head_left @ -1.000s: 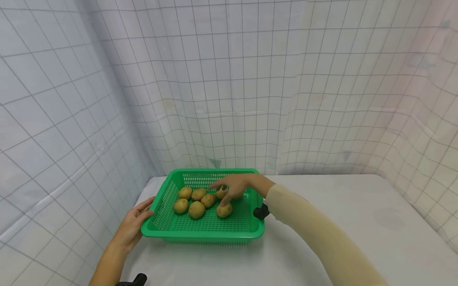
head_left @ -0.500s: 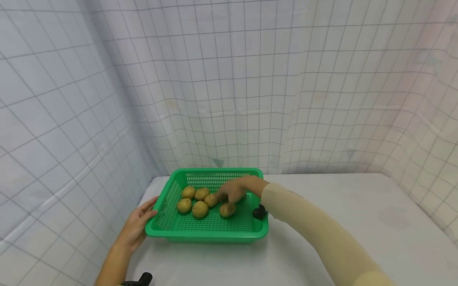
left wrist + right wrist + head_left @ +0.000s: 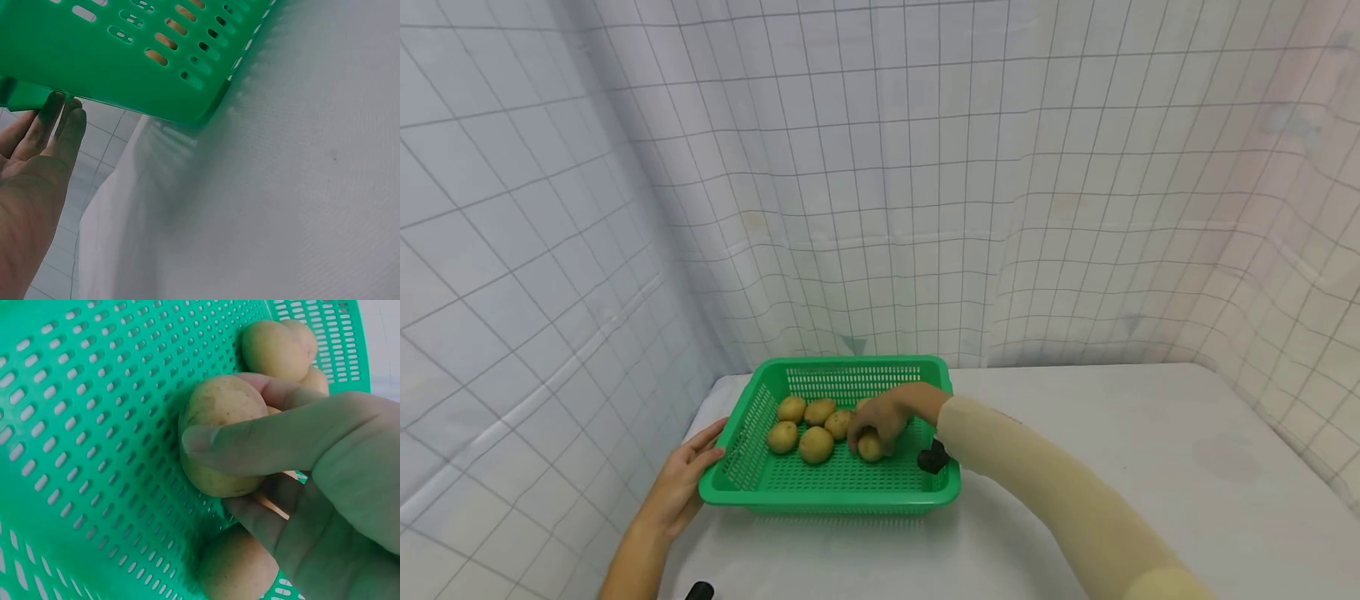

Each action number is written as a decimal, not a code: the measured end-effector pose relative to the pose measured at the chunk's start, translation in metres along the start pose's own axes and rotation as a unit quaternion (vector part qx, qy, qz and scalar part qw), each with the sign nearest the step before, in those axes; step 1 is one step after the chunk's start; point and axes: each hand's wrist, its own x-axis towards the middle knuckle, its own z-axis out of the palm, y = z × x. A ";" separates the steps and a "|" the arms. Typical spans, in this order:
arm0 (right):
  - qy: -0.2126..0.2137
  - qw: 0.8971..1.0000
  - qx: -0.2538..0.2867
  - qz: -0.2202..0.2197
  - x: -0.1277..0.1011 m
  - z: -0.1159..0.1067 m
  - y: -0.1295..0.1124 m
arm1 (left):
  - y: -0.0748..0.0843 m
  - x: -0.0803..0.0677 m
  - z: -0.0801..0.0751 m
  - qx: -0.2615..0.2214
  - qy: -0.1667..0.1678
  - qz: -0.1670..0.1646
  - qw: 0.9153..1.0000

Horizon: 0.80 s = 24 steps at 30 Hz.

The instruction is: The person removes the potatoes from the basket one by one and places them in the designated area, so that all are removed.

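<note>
Right hand (image 3: 886, 414): grip clamped, thumb opposing fingers, on a rounded, yellow-brown potato (image 3: 222, 403), right of centre inside the green, perforated plastic basket (image 3: 827, 499). Left hand (image 3: 681, 479): fingers extended, touching the basket's left side. Step judged: grasping; next move likely calls for lifting clear of neighbouring potatoes (image 3: 816, 445).

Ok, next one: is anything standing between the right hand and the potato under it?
Nothing visible does. The right hand grips the potato directly; other potatoes lie close by in the basket, but none comes between.
</note>
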 end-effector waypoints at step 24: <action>0.033 0.999 0.003 -0.014 -0.033 -0.027 0.003 | -0.003 0.000 -0.003 -0.021 -0.013 0.000 1.000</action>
